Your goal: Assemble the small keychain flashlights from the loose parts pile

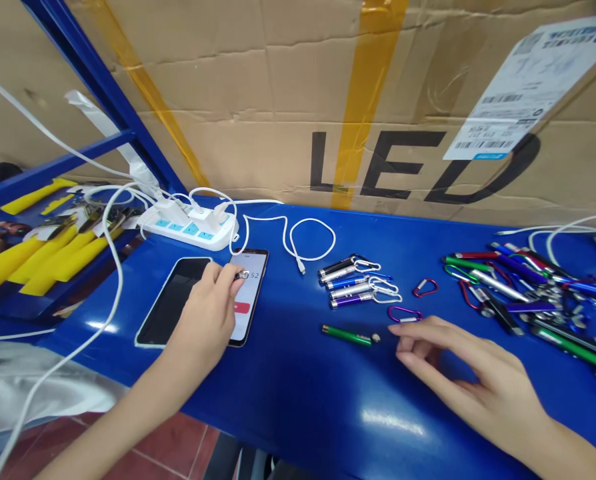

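My left hand pinches a small shiny metal piece above a lit phone; its exact kind is too small to make out. A second phone with a dark screen lies beneath and beside that wrist. My right hand hovers over the blue table with thumb and fingers apart, holding nothing. Just left of its fingertips are a tiny metal part and a green pen-like torch. A purple carabiner lies by the index finger, and a red carabiner sits farther back.
Several torches with carabiners lie in a row mid-table. A mixed pile of torches covers the right side. A white power strip with cables stands at back left, near yellow-handled tools. Behind rises a cardboard box.
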A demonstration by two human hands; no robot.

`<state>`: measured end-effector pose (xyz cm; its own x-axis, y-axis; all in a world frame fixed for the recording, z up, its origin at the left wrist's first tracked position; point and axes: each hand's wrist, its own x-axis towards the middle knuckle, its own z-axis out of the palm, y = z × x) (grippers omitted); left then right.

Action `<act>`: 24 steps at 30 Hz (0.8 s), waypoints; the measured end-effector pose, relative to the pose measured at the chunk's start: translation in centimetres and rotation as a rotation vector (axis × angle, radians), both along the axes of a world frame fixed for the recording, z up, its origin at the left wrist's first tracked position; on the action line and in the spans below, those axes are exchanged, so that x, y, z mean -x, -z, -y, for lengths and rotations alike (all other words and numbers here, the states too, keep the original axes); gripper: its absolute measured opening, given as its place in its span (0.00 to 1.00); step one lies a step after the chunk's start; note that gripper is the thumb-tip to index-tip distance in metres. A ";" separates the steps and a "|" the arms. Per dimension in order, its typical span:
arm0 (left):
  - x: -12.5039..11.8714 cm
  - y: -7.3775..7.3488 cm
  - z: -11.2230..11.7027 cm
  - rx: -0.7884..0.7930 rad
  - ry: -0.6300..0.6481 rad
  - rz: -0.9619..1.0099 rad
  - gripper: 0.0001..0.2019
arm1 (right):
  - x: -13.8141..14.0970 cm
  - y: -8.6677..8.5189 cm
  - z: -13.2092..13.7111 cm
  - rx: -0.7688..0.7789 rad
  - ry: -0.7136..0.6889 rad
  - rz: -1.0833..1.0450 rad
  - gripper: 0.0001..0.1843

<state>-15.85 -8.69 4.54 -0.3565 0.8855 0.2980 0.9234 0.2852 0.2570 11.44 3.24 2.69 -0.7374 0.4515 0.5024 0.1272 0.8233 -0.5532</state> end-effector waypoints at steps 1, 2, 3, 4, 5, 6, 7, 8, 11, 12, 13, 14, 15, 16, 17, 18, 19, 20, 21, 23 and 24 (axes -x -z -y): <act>0.5 0.3 0.2 0.018 -0.016 0.006 0.13 | 0.0 0.0 0.0 0.008 -0.007 0.003 0.10; 0.9 0.6 0.3 0.039 -0.036 0.012 0.13 | 0.0 0.0 0.1 0.014 -0.011 0.006 0.11; 1.3 0.8 0.4 0.058 -0.057 0.021 0.14 | 0.0 0.0 0.1 0.018 -0.017 0.007 0.11; 1.7 1.0 0.5 0.075 -0.074 0.038 0.14 | 0.1 0.0 0.2 0.022 -0.022 0.007 0.11; 2.0 1.1 0.5 0.088 -0.083 0.062 0.13 | 0.1 -0.1 0.3 0.026 -0.025 0.006 0.11; 2.2 1.1 0.6 0.092 -0.089 0.089 0.13 | 0.2 -0.2 0.3 0.029 -0.027 0.001 0.11; 2.2 1.0 0.7 0.086 -0.090 0.112 0.13 | 0.2 -0.2 0.4 0.031 -0.026 -0.004 0.11; 1.9 0.9 0.8 0.065 -0.090 0.130 0.12 | 0.2 -0.3 0.4 0.032 -0.026 -0.011 0.11; -0.6 -0.2 0.9 -0.096 -0.044 0.149 0.10 | 0.2 -0.3 0.4 0.033 -0.024 -0.025 0.11; -1.9 -0.7 0.8 -0.155 0.011 0.175 0.10 | 0.2 -0.3 0.5 0.034 -0.023 -0.025 0.11; -3.4 -1.1 0.6 -0.157 0.113 0.243 0.10 | 0.2 -0.2 0.5 0.035 -0.019 -0.025 0.11; -4.8 -1.5 0.3 -0.109 0.241 0.343 0.10 | 0.1 -0.2 0.5 0.034 -0.017 -0.026 0.11; -6.1 -1.8 -0.2 -0.024 0.373 0.451 0.12 | 0.0 -0.1 0.5 0.029 -0.015 -0.028 0.11; -7.3 -1.9 -0.7 0.065 0.486 0.535 0.11 | 0.0 -0.1 0.5 0.022 -0.016 -0.030 0.11; -8.2 -1.9 -1.2 0.111 0.570 0.578 0.11 | -0.1 0.0 0.6 0.009 -0.022 -0.033 0.11; -8.9 -1.7 -1.8 0.160 0.647 0.612 0.11 | -0.1 0.0 0.6 -0.008 -0.031 -0.037 0.11; -9.4 -1.4 -2.4 0.146 0.703 0.641 0.12 | -0.2 -0.1 0.6 -0.028 -0.040 -0.040 0.12; -9.7 -1.0 -2.9 0.140 0.757 0.680 0.12 | -0.2 -0.1 0.6 -0.046 -0.044 -0.041 0.12; -9.9 -0.6 -3.4 0.119 0.784 0.710 0.12 | -0.3 -0.1 0.6 -0.063 -0.042 -0.046 0.12; -10.2 0.3 -4.0 0.065 0.795 0.746 0.12 | -0.3 -0.2 0.5 -0.095 -0.023 -0.059 0.12; -10.3 0.6 -4.2 0.056 0.805 0.748 0.12 | -0.3 -0.2 0.5 -0.109 -0.008 -0.067 0.12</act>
<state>-5.56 -4.50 3.97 0.2577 0.9454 0.1993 0.4610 -0.3016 0.8346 11.79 2.75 2.89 -0.7042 0.3857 0.5961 0.0861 0.8798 -0.4675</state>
